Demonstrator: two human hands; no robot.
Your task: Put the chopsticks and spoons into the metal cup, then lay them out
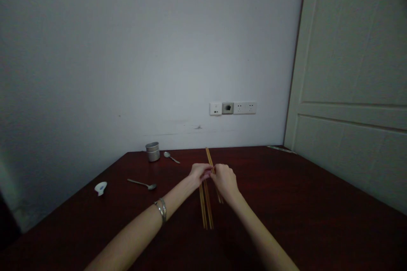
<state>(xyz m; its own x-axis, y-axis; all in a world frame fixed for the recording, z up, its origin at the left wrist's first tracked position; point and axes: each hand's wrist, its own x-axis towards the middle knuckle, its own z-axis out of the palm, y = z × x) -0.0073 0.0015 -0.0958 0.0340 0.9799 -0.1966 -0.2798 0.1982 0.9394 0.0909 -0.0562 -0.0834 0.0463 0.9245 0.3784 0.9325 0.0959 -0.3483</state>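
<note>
Several wooden chopsticks (pixel 207 209) lie side by side on the dark red table (pixel 305 211), pointing away from me. Their far ends pass beneath my left hand (pixel 199 172). A slanted pair of chopsticks (pixel 208 155) runs through my right hand (pixel 225 178), whose fingers are curled round it. The fingers of my left hand are bent and pinch the same pair from the left side. Both hands meet there, and the exact fingertip contact is partly hidden. Silver bangles circle my left wrist.
To the left are a metal cup (pixel 153 152), a metal spoon (pixel 171 157) beside it, another metal spoon (pixel 143 184) nearer, and a white ceramic spoon (pixel 101 187). A thin strip (pixel 281 149) lies at the back right. Wall sockets (pixel 244 108) sit above the table.
</note>
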